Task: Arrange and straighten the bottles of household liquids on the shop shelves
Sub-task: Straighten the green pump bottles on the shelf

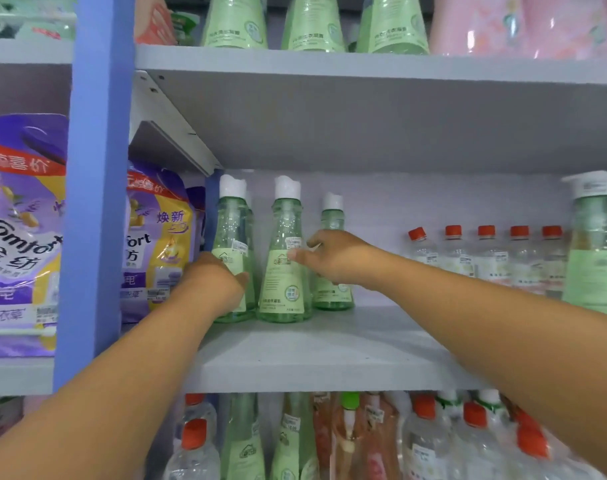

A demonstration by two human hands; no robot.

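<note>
Three green cone-shaped bottles with white caps stand upright on the grey middle shelf (329, 344). My left hand (212, 285) grips the lower body of the left bottle (233, 230), next to the blue post. The middle bottle (284, 271) stands close beside it, and my right thumb touches its label. My right hand (336, 258) curls round the right bottle (331, 216), which stands further back; its fingers are hidden behind that bottle.
A row of small clear bottles with red caps (485, 251) lines the back right, and a large green bottle (594, 251) stands at the far right. Purple softener bags (156, 244) fill the left. More bottles crowd the shelves above and below.
</note>
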